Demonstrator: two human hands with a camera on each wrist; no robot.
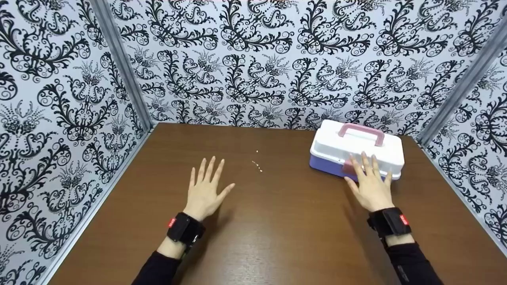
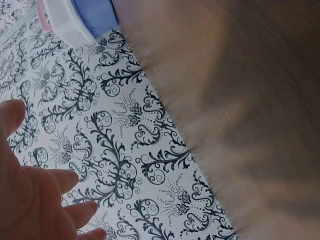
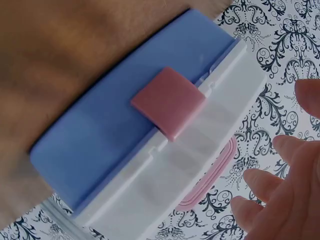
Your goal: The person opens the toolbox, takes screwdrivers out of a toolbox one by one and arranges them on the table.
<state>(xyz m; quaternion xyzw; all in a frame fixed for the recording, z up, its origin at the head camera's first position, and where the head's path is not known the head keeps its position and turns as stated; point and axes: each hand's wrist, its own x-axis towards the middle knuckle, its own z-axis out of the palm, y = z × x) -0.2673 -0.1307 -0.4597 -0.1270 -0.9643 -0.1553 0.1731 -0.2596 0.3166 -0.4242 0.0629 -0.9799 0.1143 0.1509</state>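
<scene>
A storage box with a white lid [image 1: 328,136], a blue-purple base [image 3: 107,120] and a pink carry handle [image 1: 362,130] stands at the back right of the table. Its lid is down, and a pink latch [image 3: 169,102] sits at the middle of the front. My right hand [image 1: 372,192], fingers straight and spread, hovers in front of the box; its fingertips overlap the lid and latch in the head view. Left of centre, my left hand [image 1: 202,196] is held over the table with fingers spread and nothing in it.
The brown wooden table [image 1: 269,221] meets a patterned wall [image 1: 253,71] at the back, with more patterned panels at both sides. Grey metal posts [image 1: 122,63] stand in the corners. Several small pale specks [image 1: 257,165] show on the tabletop near the middle.
</scene>
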